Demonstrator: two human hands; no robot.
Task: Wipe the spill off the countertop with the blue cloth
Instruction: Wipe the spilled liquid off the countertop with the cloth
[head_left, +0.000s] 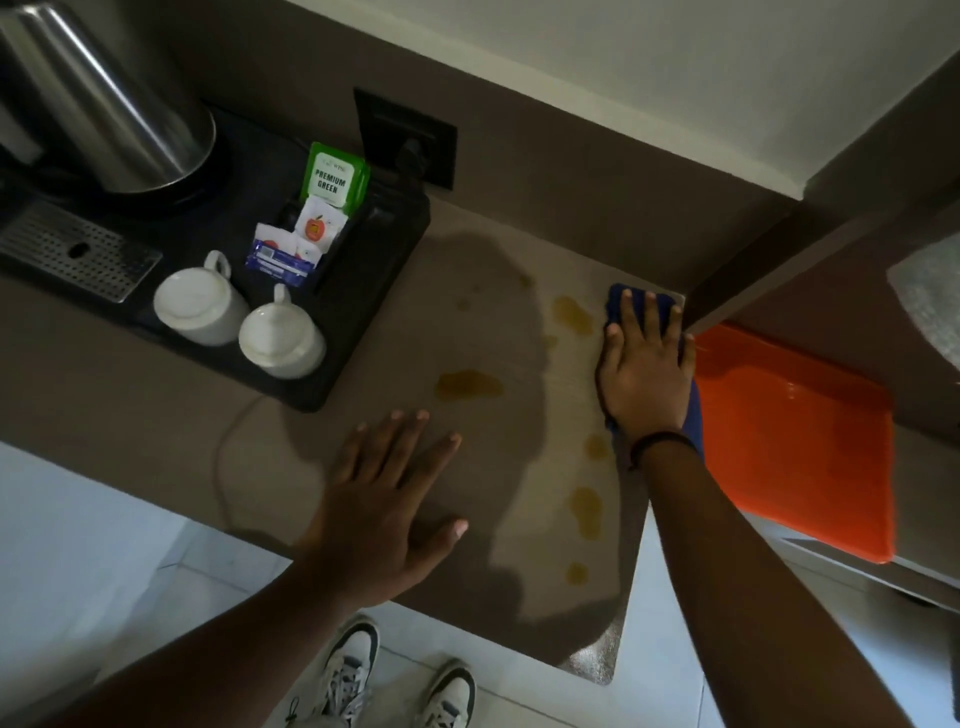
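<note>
Brown countertop (156, 415): right hand (644, 374) fingers spread flat on blue cloth (693, 421), left hand (384, 514) splayed beside spill (467, 384).

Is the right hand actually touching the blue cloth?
Touching. The head view shows the right hand pressed flat on the blue cloth, its spread fingers lying across it with blue showing past them.

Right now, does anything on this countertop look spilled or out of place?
Yes. Amber puddles dot the countertop: one near the black tray, one beside the blue cloth under the right hand, and several toward the front edge. The left hand rests flat on the countertop.
</note>
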